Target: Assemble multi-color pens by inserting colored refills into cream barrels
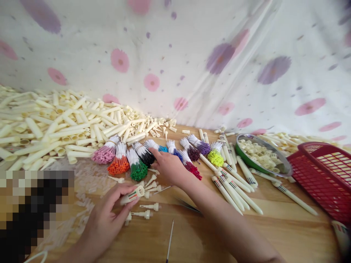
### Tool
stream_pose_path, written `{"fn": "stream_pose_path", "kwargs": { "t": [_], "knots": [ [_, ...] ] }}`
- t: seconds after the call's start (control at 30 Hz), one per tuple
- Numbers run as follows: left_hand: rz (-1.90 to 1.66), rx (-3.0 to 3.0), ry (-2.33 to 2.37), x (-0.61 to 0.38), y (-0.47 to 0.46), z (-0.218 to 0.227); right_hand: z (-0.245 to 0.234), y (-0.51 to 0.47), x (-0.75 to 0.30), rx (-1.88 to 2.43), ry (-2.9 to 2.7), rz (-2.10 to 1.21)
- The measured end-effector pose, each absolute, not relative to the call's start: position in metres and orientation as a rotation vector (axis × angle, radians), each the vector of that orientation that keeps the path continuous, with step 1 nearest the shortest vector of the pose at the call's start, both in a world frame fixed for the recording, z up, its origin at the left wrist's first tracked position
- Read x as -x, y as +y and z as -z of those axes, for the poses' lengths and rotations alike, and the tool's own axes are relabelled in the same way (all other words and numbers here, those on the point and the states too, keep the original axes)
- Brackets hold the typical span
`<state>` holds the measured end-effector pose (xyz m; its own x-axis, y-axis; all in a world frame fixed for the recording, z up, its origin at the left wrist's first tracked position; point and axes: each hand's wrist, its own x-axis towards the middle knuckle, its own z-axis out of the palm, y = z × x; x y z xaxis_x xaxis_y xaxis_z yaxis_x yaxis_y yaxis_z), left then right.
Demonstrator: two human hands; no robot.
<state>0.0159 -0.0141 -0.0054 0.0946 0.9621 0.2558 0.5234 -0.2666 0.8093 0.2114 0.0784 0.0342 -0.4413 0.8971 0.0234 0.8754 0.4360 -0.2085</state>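
A heap of cream tubes (63, 126), cream pens (228, 196) and a red basket (323, 175) crowd us; loose cream tips (151, 186) lie between our hands. Our left hand (105, 215) grips a pen barrel (130, 197) over the table (145, 241), its open mouth rightward, long axis tilting slightly up. Our right hand (170, 166) reaches the light-blue-tipped refills (163, 149); whether it pinches any, we cannot tell.

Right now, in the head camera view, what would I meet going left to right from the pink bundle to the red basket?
Pink bundle, orange bundle, green bundle, your right hand, yellow bundle, green bowl, red basket.
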Motion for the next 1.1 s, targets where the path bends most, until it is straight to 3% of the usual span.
{"fn": "stream_pose_path", "kwargs": {
  "t": [0.23,0.8,1.1],
  "knots": [
    [-1.135,-2.002,1.432,-0.014,-0.012,0.005,-0.042,0.112,-0.210,1.467,-2.806,-0.372],
    [-1.186,-2.090,1.392,-0.015,-0.012,0.006,-0.052,0.101,-0.212,1.715,-2.665,-0.107],
    [-1.163,-2.083,1.401,-0.016,-0.011,0.009,-0.048,0.104,-0.213,1.545,-2.893,-0.077]
  ]
}}
